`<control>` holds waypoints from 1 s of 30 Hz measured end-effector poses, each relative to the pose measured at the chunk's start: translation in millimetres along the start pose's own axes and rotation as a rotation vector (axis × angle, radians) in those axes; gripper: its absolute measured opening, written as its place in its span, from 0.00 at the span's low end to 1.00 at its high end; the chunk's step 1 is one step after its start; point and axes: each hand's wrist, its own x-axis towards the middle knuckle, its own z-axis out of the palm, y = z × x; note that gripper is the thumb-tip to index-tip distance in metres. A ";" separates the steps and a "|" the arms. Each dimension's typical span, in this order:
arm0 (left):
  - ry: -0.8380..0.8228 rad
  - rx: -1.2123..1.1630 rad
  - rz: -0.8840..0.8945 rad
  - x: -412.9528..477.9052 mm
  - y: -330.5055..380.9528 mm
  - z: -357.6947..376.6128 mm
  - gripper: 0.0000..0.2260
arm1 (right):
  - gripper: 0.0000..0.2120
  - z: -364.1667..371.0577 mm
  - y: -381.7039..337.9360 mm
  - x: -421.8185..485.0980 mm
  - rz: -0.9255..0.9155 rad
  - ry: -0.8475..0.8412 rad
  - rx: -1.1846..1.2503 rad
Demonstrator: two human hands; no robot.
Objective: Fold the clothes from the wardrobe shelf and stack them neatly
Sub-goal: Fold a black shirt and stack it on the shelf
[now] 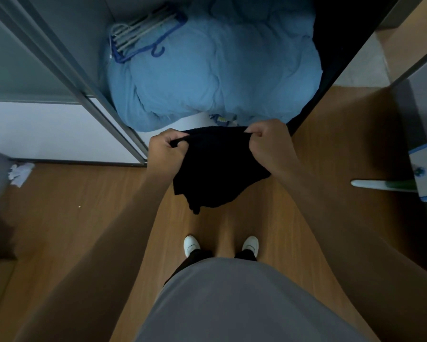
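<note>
Black garment up, folding under way

Left hand (166,150) and right hand (269,144) each pinch a top corner of the black garment (217,169), hanging above the floor (84,206) before the wardrobe; next, halve it evenly.
</note>
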 end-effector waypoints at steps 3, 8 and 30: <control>-0.024 -0.020 -0.052 0.7 -3.0 2.8 0.09 | 0.13 1.3 -8.5 -8.6 -0.078 -0.047 0.141; -0.017 -0.107 -0.095 1.0 -2.0 8.2 0.11 | 0.20 3.6 -11.1 -10.3 -0.108 -0.144 -0.248; -0.542 0.245 0.216 -13.2 -57.0 20.5 0.10 | 0.18 -11.3 -36.3 -3.5 0.080 -0.425 0.259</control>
